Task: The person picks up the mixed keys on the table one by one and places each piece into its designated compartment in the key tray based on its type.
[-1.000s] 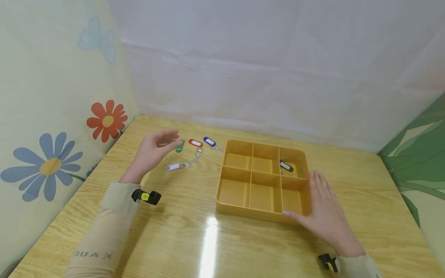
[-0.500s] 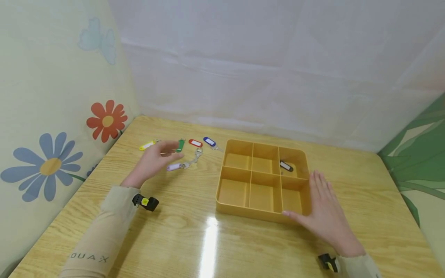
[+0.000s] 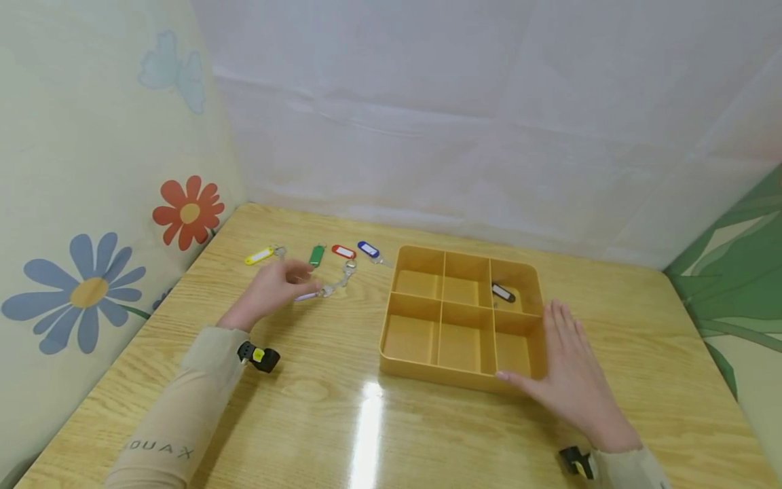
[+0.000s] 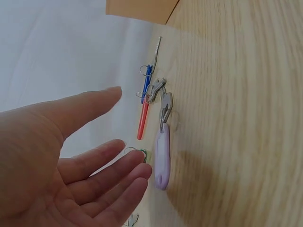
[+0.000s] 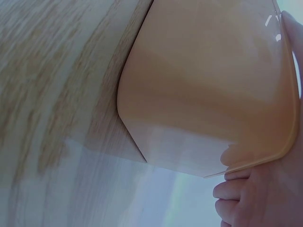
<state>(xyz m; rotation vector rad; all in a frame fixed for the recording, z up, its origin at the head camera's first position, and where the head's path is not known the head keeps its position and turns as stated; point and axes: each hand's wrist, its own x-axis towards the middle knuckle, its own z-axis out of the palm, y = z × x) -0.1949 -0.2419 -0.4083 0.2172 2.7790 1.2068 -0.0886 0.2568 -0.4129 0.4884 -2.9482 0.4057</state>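
Observation:
My left hand (image 3: 269, 288) is over the left of the table, right beside a lilac key tag (image 4: 162, 158) with keys (image 4: 165, 106). Its fingers are loosely bent and thumb spread, with nothing between them in the left wrist view. In the head view the hand partly covers that tag. A green key tag (image 3: 316, 256) lies just beyond the fingertips, and a yellow one (image 3: 259, 256) lies farther back to the left. My right hand (image 3: 577, 380) rests against the near right corner of a yellow-orange divided box (image 3: 436, 375), fingers straight along its side and thumb at the front rim.
Behind the lilac tag lie a red key tag (image 3: 344, 251) and a blue key tag (image 3: 368, 249), the blue one close to the box's left side. A black key tag (image 3: 504, 292) sits in the back right compartment. A white cloth backdrop (image 3: 427, 136) stands behind the table.
My left hand has come down and nearer, from beside the green tag to the lilac one, uncovering the yellow tag. The right hand and box have stayed put.

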